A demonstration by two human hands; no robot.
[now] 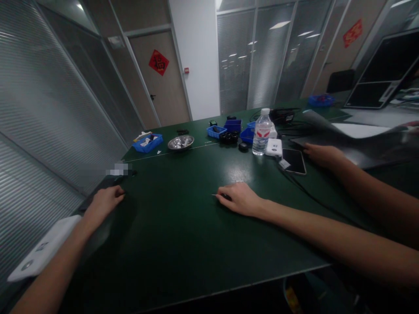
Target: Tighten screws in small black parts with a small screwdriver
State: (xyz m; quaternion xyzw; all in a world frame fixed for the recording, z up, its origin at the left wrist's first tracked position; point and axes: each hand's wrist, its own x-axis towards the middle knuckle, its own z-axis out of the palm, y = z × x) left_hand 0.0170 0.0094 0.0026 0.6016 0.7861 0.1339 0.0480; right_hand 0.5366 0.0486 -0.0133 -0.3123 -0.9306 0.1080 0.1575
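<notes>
My right hand (240, 198) pinched a pointy tool (225, 197), maybe ready, needing steadiness; my curled left hand's (104, 203) hold, I couldn't tell

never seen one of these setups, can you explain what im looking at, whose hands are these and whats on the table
There is no machine here: a person is working bare-handed. The only picture comes from a camera on that person's head, looking forward and down.

Their left hand is near the left edge of the green table; whether it holds anything is too unclear to say. Their right hand grips a small dark tool with a thin tip pointing left. The other hand, farther right, appears to be a co-worker's.

Towards the back sit a blue tray and a metal dish. Nearer the right stand a water bottle and, beside it, what looks like a phone lying flat.
</notes>
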